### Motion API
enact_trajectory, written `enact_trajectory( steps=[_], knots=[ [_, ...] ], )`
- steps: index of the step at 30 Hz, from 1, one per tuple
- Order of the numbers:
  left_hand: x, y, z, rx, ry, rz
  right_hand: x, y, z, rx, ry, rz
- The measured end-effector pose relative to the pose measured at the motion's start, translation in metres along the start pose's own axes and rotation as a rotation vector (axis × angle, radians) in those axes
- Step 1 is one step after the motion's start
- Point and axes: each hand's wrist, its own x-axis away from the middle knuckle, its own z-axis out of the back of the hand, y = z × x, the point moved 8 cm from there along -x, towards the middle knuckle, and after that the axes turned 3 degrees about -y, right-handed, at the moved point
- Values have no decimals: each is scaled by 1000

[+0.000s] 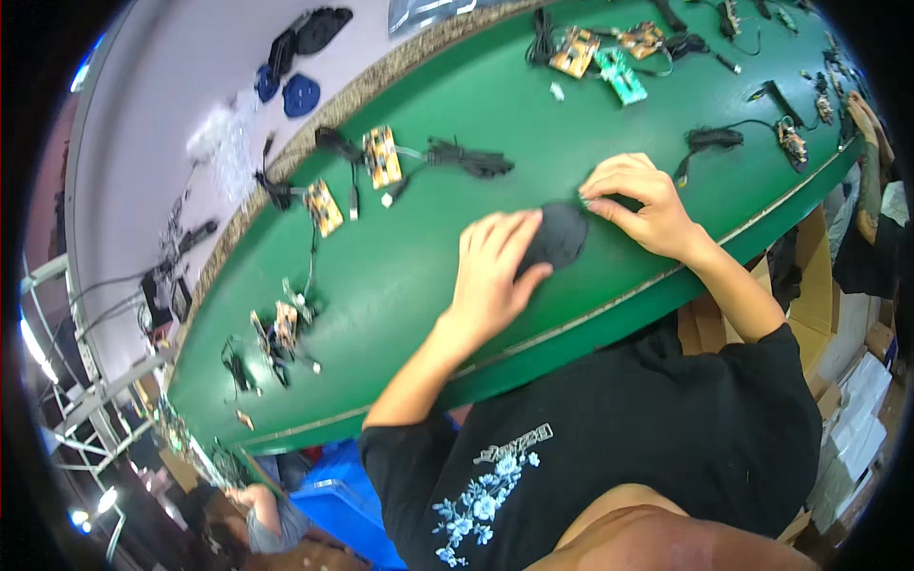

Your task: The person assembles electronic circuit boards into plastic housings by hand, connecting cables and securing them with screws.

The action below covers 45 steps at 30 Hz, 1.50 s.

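My left hand [495, 266] rests on the green work surface, its fingers and thumb gripping the edge of a flat, dark oval piece [562, 234]. Part of that piece is hidden under the fingers. Just to its right, my right hand [647, 202] pinches with thumb and fingertips at the oval's far right edge. Something tiny and pale shows at those fingertips, too small to name. Beyond my left hand lie a tan circuit board [383, 157] and a bundled black cable [468, 158] with a light plug.
More boards with cables lie along the green belt [419, 238], among them a green board [621, 76] and a tan board [325, 208]. Dark pieces [301, 95] and clear plastic [228, 143] lie on the pale far table. Another person's arm [870, 181] reaches in at right. A blue bin [347, 495] stands below the near edge.
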Motion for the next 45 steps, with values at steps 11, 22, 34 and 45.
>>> enact_trajectory(
  steps=[11,22,34,45],
  knots=[
    [-57,-4,30,205,345,-143,-5,-6,-44,93,-64,31],
    [-179,-59,-3,-251,204,63,-16,9,51,8,349,55],
    [-159,13,-5,-203,166,-51,-39,234,304,791,649,-871],
    [-50,39,55,58,159,-224,-66,176,347,586,650,-355]
  ],
)
